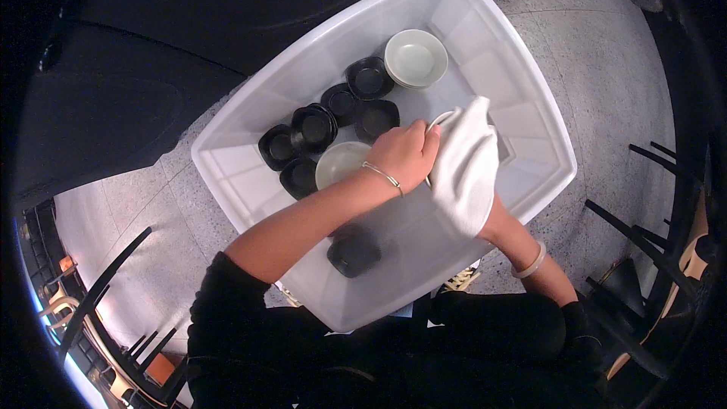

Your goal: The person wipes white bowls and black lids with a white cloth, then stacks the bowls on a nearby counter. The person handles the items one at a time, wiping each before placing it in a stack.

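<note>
Above a large white plastic bin [519, 62], my left hand [404, 153] grips the rim of a pale bowl [442, 118], seen nearly edge-on. A white cloth [467, 167] drapes over the bowl and covers most of my right hand [493, 221], whose fingers are hidden beneath it. Inside the bin, stacked pale bowls [417, 58] stand near the far corner. Another pale bowl [339, 163] lies partly behind my left forearm. Several small black dishes [369, 78] sit along the bin's left side, some stacked, and a further black dish [353, 254] lies nearer my body.
Dark upholstered-looking surfaces [142, 68] border the bin at the upper left. Chairs with dark legs [630, 227] stand on the grey speckled floor [590, 57] at the right, and more chair legs [105, 284] show at the lower left. A laced shoe [463, 279] shows below the bin.
</note>
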`<state>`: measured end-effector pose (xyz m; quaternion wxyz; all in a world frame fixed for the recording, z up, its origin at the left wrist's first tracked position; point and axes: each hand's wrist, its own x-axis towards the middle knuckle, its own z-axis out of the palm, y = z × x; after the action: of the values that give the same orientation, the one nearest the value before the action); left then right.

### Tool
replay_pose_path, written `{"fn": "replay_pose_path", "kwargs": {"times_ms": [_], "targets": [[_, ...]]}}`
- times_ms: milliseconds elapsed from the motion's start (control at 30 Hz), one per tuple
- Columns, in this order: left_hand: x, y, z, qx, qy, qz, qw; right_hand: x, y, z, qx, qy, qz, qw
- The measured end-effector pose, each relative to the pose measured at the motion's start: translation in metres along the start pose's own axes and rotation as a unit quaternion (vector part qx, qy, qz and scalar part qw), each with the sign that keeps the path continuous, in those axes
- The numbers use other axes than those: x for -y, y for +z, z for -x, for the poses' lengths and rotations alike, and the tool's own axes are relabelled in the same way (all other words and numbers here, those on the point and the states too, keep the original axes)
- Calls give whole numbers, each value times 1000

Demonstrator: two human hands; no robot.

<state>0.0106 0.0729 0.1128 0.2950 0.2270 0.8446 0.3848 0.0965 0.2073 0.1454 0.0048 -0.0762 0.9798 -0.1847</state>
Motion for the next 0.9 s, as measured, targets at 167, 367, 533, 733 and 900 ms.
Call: {"fn": "replay_pose_path", "kwargs": {"times_ms": [167, 367, 533, 733, 900], "targets": [[10, 7, 9, -79, 6, 11, 997, -7, -11, -1, 10, 58, -237, 970], [22, -1, -2, -66, -118, 276, 951, -17, -18, 13, 33, 73, -326, 942], [8, -12, 12, 53, -190, 498, 844, -23, -19, 14, -39, 32, -250, 967], [8, 2, 21, -34, 218, 164, 961, -31, -19, 30, -60, 78, -454, 885], [15, -38, 12, -49, 148, -187, 970, -31, -2, 36, 57, 135, -575, 805]]}}
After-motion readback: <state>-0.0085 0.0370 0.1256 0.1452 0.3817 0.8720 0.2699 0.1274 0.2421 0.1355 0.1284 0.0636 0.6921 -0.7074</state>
